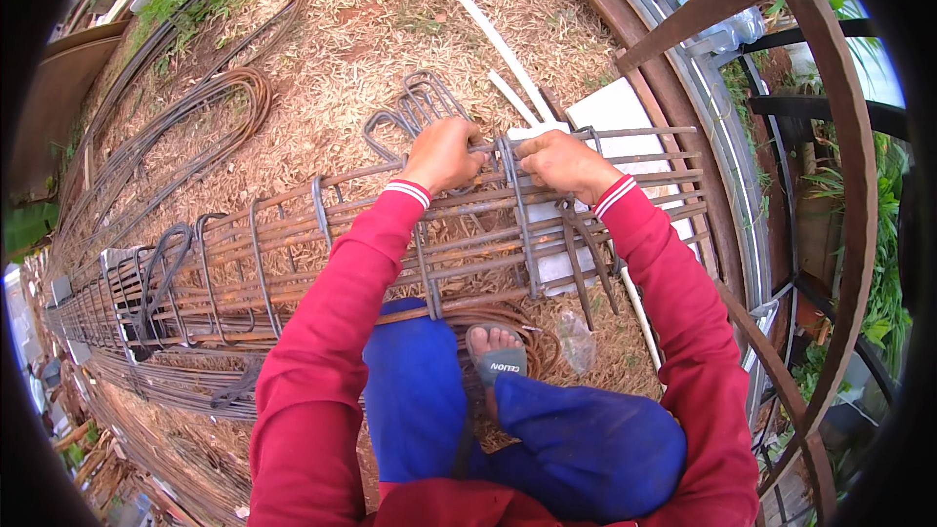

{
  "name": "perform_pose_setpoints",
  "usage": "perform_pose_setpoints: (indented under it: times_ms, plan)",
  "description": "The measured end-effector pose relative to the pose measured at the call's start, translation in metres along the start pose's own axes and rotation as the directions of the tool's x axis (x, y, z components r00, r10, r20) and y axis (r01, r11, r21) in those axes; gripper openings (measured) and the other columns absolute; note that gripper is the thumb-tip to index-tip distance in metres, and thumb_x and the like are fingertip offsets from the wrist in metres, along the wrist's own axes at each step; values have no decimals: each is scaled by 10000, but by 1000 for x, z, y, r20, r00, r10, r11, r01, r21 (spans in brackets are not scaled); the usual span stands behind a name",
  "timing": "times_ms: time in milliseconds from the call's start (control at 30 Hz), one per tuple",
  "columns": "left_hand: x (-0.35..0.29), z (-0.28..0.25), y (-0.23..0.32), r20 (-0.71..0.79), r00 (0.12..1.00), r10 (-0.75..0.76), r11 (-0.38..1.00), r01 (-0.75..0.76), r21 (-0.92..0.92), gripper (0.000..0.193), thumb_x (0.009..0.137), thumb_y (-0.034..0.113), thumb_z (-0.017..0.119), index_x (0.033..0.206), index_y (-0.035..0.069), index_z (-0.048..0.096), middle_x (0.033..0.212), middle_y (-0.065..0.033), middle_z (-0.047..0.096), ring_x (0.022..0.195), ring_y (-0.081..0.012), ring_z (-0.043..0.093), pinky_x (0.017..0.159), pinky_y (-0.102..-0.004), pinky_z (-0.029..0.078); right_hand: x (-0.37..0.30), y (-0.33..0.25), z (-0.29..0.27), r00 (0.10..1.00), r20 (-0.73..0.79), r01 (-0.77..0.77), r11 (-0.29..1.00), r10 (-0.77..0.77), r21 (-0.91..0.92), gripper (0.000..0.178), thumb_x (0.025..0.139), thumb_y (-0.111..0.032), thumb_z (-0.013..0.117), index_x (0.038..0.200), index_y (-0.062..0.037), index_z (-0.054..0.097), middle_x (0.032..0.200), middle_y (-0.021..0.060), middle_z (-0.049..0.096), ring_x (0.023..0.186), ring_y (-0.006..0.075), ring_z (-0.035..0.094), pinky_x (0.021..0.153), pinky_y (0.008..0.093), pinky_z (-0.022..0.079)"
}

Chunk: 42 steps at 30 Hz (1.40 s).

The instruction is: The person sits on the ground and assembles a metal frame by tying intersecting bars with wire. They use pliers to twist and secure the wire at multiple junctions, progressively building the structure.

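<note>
A long cage of rusty reinforcing bars [429,262] lies across in front of me, ringed by bent steel stirrups. My left hand [444,154] is closed around the far top bar, left of a stirrup [522,220] near the cage's right end. Just right of that stirrup, my right hand [568,164] is closed on the same bar, fingertips close to the stirrup; whether they also pinch a thin wire cannot be seen. Below my right hand, a rusty pair of pincers [576,259] hangs among the bars, handles down.
Loose bent stirrups [422,102] lie beyond my left hand. White tubes [488,34] and a white board [617,117] are at the far right. Coiled bars [220,102] lie left on the chip-strewn ground. A rusty metal frame [847,166] rises at right.
</note>
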<state>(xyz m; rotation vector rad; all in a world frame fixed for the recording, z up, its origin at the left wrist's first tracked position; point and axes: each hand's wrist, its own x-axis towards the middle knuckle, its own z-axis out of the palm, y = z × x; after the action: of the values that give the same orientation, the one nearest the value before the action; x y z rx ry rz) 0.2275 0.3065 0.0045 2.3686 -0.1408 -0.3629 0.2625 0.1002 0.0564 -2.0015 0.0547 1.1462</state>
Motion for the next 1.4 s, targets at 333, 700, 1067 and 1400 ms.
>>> perform_pose_setpoints:
  times_ms: [333, 700, 1067, 1400]
  plan:
    - [3, 15, 0, -151, 979, 139, 990, -141, -2, 166, 765, 160, 776, 878, 40, 749, 874, -151, 719, 843, -355, 698, 758, -431, 547, 2, -4, -4, 992, 97, -92, 978, 75, 188, 210, 887, -59, 558, 1009, 8, 716, 623, -21, 484, 511, 76, 384, 431, 291, 271]
    - [0, 19, 12, -116, 988, -99, 981, 77, -179, 212, 789, 167, 780, 966, 51, 785, 864, -238, 711, 867, -401, 700, 812, -467, 545, -4, -2, 6, 986, -53, 146, 975, -157, -166, 234, 898, -98, 563, 991, 39, 727, 611, 53, 568, 509, 157, 488, 501, 346, 403]
    - [-1, 21, 16, -94, 979, -179, 952, 148, -269, 202, 866, 185, 721, 1025, 81, 790, 920, -190, 728, 905, -381, 697, 827, -449, 525, 17, -61, -13, 925, -87, 155, 577, -370, -802, 157, 793, -125, 638, 806, -6, 739, 811, 265, 692, 814, 424, 698, 764, 487, 554]
    - [-6, 26, 19, -159, 968, -191, 957, 148, -251, 204, 859, 170, 731, 1031, 75, 786, 931, -155, 721, 904, -361, 692, 816, -444, 522, 9, -83, -12, 852, 156, 286, 195, -500, -938, 125, 770, -144, 722, 832, -40, 752, 827, 209, 727, 839, 389, 727, 733, 483, 573]
